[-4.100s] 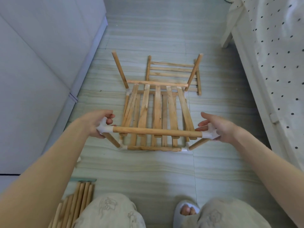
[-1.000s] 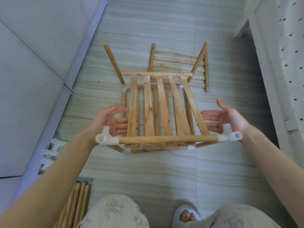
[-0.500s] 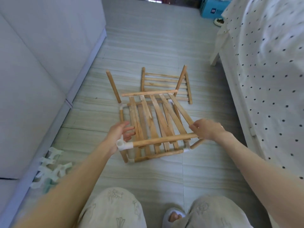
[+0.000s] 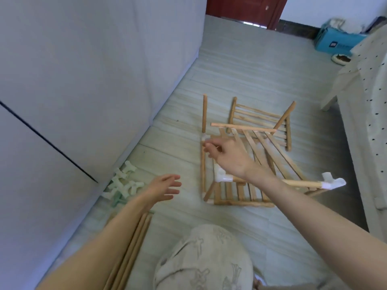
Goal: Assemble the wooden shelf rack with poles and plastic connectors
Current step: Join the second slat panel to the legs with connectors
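Observation:
The part-built wooden rack (image 4: 263, 158) stands on the floor, its slatted shelf tilted, with white plastic connectors (image 4: 333, 183) at the near corners. My right hand (image 4: 228, 155) reaches across its left side with fingers apart, close to the far-left connector (image 4: 204, 138); it holds nothing. My left hand (image 4: 165, 187) hovers open over the floor to the left of the rack, near a pile of loose white connectors (image 4: 123, 183). Loose wooden poles (image 4: 134, 245) lie under my left forearm. A second slatted shelf (image 4: 261, 120) lies flat behind the rack.
A grey cabinet wall (image 4: 83, 80) runs along the left. A bed with a dotted cover (image 4: 372, 101) borders the right. A blue box (image 4: 335, 40) and a red door (image 4: 240, 7) are at the far end. My knees (image 4: 205, 258) are at the bottom.
Both hands have let go of the rack's front pole. My left hand moved left toward the loose connectors; my right hand crossed to the rack's left side. The view swung left and up.

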{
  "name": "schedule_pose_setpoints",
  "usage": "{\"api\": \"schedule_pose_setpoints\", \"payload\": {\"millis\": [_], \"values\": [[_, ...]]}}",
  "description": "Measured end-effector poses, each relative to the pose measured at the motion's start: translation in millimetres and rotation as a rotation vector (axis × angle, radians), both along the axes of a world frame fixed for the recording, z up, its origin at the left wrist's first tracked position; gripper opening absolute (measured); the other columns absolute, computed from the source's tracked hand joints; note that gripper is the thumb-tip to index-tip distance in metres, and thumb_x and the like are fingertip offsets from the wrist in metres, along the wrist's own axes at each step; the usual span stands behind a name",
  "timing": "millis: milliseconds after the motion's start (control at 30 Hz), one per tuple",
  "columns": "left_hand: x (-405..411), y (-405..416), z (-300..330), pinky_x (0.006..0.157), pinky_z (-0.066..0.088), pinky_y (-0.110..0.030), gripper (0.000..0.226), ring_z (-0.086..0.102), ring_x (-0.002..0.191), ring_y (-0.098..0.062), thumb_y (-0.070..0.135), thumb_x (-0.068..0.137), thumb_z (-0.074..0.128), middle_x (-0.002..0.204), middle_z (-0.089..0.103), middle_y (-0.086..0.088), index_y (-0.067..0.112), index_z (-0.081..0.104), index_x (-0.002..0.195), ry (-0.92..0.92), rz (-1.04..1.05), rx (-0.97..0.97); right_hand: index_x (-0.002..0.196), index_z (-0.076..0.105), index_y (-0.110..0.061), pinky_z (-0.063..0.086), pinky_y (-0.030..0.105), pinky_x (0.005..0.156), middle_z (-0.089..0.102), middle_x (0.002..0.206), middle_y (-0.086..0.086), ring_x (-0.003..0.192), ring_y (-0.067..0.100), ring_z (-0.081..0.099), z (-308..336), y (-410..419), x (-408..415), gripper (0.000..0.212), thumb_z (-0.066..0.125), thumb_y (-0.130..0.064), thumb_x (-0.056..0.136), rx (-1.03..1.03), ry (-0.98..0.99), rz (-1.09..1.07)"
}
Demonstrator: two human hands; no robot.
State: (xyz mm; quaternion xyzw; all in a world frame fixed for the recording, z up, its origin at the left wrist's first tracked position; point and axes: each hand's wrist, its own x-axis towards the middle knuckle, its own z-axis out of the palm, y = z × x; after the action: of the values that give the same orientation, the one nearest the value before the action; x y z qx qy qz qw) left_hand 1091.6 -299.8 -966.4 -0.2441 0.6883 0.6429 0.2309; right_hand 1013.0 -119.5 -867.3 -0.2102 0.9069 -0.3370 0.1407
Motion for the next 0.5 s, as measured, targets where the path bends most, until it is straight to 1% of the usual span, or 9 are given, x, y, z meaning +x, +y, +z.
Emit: {"api": "schedule_pose_setpoints", "payload": {"millis": [33, 100, 200, 233, 267, 333, 367, 433, 500], "values": [[5, -12, -10, 0.096, 0.045, -0.036, 0.032, 0.059, 0.109, -0.025, 0.021, 0.103, 0.033, 0.124, 0.059, -0.009, 0.010, 0.050, 0.128, -0.018, 0.026, -0.031, 0.117, 0.063, -0.010, 0.039, 0.021, 0.084, 0.067, 0.113, 0.006, 0.100, 0.021, 0.061, -8, -17, 1, 0.029, 0.044, -0.022, 0.098, 0.017, -0.015, 0.051], [16, -34, -34, 0.091, 0.045, -0.035, 0.032, 0.058, 0.106, -0.025, 0.016, 0.103, 0.032, 0.122, 0.058, -0.011, 0.008, 0.050, 0.127, -0.073, 0.071, -0.104, 0.124, 0.058, -0.012, 0.037, 0.021, 0.088, 0.062, 0.123, 0.005, 0.108, 0.021, 0.058, -37, -45, 5, 0.032, 0.042, -0.024, 0.099, 0.085, -0.062, 0.145], [36, -57, -81, 0.074, 0.046, -0.028, 0.030, 0.057, 0.099, -0.024, 0.006, 0.099, 0.035, 0.117, 0.059, -0.014, 0.005, 0.053, 0.123, -0.144, 0.125, -0.221, 0.135, 0.047, -0.014, 0.034, 0.026, 0.098, 0.053, 0.136, 0.005, 0.120, 0.022, 0.052, -103, -66, 11, 0.039, 0.037, -0.027, 0.101, 0.195, -0.250, 0.181], [44, -62, -98, 0.073, 0.046, -0.027, 0.029, 0.058, 0.101, -0.026, 0.003, 0.097, 0.038, 0.115, 0.060, -0.015, 0.004, 0.056, 0.120, -0.158, 0.132, -0.267, 0.139, 0.043, -0.014, 0.033, 0.028, 0.101, 0.050, 0.139, 0.006, 0.125, 0.023, 0.048, -128, -69, 14, 0.041, 0.036, -0.028, 0.101, 0.232, -0.318, 0.179], [51, -66, -114, 0.078, 0.047, -0.028, 0.028, 0.058, 0.104, -0.029, 0.001, 0.095, 0.041, 0.114, 0.062, -0.016, 0.003, 0.058, 0.117, -0.164, 0.131, -0.325, 0.142, 0.039, -0.015, 0.031, 0.030, 0.104, 0.046, 0.142, 0.007, 0.129, 0.025, 0.044, -153, -70, 19, 0.043, 0.035, -0.028, 0.101, 0.279, -0.375, 0.179], [66, -71, -144, 0.093, 0.046, -0.035, 0.026, 0.059, 0.109, -0.031, 0.000, 0.091, 0.047, 0.114, 0.064, -0.018, 0.001, 0.062, 0.113, -0.159, 0.102, -0.446, 0.147, 0.030, -0.016, 0.026, 0.030, 0.108, 0.036, 0.149, 0.008, 0.135, 0.026, 0.035, -201, -69, 30, 0.047, 0.032, -0.029, 0.102, 0.379, -0.471, 0.193], [74, -72, -156, 0.095, 0.045, -0.036, 0.027, 0.059, 0.109, -0.032, -0.002, 0.089, 0.049, 0.113, 0.064, -0.020, -0.001, 0.063, 0.112, -0.151, 0.079, -0.496, 0.149, 0.024, -0.016, 0.023, 0.031, 0.110, 0.029, 0.153, 0.008, 0.139, 0.026, 0.030, -221, -67, 36, 0.049, 0.031, -0.029, 0.102, 0.424, -0.515, 0.206], [89, -71, -174, 0.090, 0.043, -0.032, 0.030, 0.058, 0.106, -0.033, -0.004, 0.087, 0.050, 0.113, 0.062, -0.023, -0.002, 0.063, 0.113, -0.157, 0.013, -0.611, 0.151, 0.014, -0.017, 0.017, 0.034, 0.114, 0.012, 0.158, 0.010, 0.144, 0.028, 0.016, -254, -62, 50, 0.052, 0.030, -0.029, 0.102, 0.518, -0.577, 0.244], [102, -68, -186, 0.089, 0.044, -0.034, 0.032, 0.055, 0.108, -0.032, 0.000, 0.088, 0.049, 0.120, 0.056, -0.019, 0.002, 0.059, 0.118, -0.171, -0.070, -0.715, 0.151, 0.006, -0.020, 0.013, 0.039, 0.116, -0.004, 0.159, 0.009, 0.145, 0.031, 0.001, -278, -56, 64, 0.056, 0.030, -0.028, 0.102, 0.593, -0.604, 0.276]]}}
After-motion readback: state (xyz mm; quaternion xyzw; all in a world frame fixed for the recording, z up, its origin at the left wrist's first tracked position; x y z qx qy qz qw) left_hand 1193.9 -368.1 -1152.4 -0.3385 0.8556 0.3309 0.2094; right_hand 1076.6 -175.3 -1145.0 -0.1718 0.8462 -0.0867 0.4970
